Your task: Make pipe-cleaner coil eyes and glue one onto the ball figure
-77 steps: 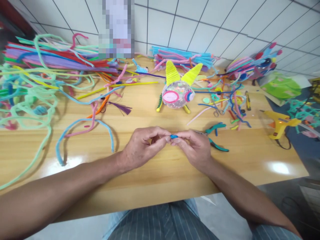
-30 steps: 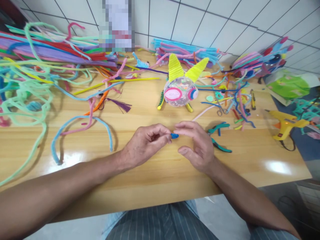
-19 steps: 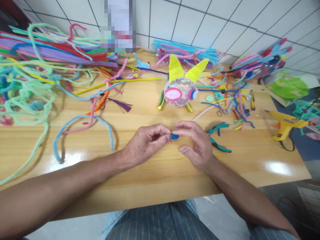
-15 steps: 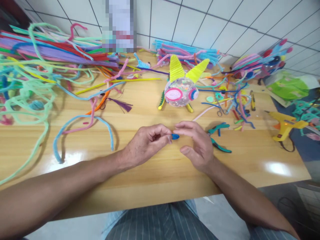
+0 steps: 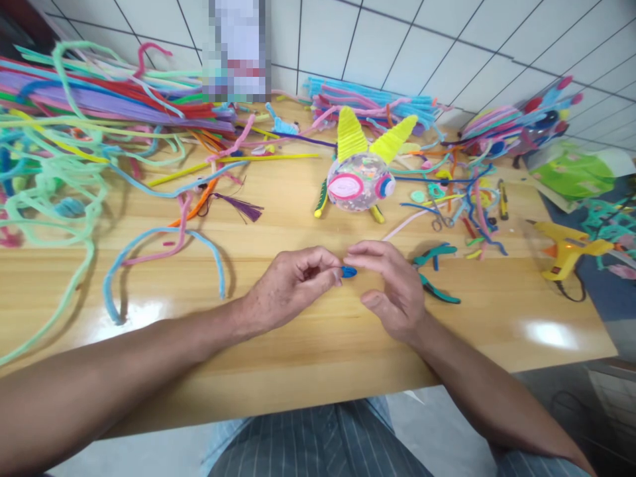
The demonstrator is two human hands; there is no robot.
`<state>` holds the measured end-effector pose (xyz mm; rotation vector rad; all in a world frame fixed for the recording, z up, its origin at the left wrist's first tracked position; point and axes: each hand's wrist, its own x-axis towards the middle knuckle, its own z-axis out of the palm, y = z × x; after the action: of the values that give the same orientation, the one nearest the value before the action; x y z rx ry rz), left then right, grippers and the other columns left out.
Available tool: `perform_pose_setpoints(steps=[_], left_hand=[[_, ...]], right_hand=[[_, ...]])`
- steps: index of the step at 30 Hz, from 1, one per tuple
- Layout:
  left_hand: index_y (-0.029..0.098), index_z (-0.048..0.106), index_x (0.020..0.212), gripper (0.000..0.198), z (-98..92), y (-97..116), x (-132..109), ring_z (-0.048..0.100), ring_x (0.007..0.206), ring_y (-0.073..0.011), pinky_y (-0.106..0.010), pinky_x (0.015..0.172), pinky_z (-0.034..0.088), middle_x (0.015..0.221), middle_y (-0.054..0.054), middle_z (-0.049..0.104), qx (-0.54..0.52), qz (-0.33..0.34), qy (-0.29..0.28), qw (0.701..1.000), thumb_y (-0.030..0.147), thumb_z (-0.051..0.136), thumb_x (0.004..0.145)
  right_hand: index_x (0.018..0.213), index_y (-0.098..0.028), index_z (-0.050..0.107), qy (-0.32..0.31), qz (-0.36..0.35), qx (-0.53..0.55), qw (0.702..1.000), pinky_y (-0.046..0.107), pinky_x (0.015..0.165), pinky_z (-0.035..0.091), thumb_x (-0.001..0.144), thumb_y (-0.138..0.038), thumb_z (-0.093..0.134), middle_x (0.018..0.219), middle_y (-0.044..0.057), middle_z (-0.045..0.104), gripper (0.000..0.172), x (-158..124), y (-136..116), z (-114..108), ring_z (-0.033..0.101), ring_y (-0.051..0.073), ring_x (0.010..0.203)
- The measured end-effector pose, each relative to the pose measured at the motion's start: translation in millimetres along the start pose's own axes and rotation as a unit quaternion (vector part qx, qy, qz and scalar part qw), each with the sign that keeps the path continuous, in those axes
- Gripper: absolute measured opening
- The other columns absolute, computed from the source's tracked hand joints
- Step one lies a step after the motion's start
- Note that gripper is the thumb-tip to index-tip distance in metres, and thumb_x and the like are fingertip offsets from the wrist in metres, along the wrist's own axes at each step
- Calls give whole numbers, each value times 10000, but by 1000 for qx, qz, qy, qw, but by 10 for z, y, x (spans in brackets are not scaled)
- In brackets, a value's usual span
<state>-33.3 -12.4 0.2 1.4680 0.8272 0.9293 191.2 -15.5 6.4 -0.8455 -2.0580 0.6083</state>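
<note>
Between thumb and fingertips, my left hand (image 5: 303, 281) pinches a small blue coil (image 5: 350, 271), which looks like wound pipe cleaner. My right hand (image 5: 390, 288) is just to its right, thumb and fingers apart; its fingertips are close to the coil, and I cannot tell whether they touch it. Beyond my hands stands a clear round ornament (image 5: 358, 182) with yellow ears and pink and blue oval eyes. Next to my right hand lie teal-handled pliers (image 5: 437, 273).
Tangled pipe cleaners (image 5: 59, 179) cover the left side. A blue bent pipe cleaner (image 5: 113, 278) lies near my left forearm. Scissors (image 5: 440, 218) and scraps lie at right, with a yellow glue gun (image 5: 566, 248) by the table's right edge. Bundled pipe cleaners (image 5: 368, 103) line the tiled wall.
Almost nothing differs. My right thumb has shifted very slightly to the right, while my left hand keeps its pinch on the blue coil.
</note>
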Motion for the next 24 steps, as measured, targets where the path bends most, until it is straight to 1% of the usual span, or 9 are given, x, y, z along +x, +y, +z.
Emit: perform_pose_setpoints(steps=[10,14,20,24], left_hand=[[157,704,877,157,-5,-6,-4,476,610,-87,-220,600,399,695,28,618,12,-11,-9,1000,218,610,987],[153,699,891,156,-5,-20,-5,480,627,-87,-218,605,396,719,23,625,12,-13,-16,1000,223,604,992],[160,686,868,144,0,-4,3,507,637,-89,-218,623,417,720,26,630,22,-12,-39,999,205,596,970],[159,684,863,145,8,-3,1,529,653,-95,-220,628,426,732,19,646,21,-11,-39,999,209,595,966]], right_hand=[[1277,-265,742,-10,-2,-3,1000,486,1012,582,1044,-570,565,1264,131,709,424,7,-8,-8,691,289,1190],[1237,-247,741,-13,2,9,1000,470,1016,579,1052,-555,559,1262,138,700,402,8,-7,-5,681,277,1203],[1221,-245,746,-21,12,24,999,485,1030,577,1046,-605,540,1274,134,701,451,14,-19,-8,683,283,1204],[1196,-242,757,-28,23,25,999,481,1019,587,1043,-627,525,1278,138,694,475,14,-28,-9,689,280,1187]])
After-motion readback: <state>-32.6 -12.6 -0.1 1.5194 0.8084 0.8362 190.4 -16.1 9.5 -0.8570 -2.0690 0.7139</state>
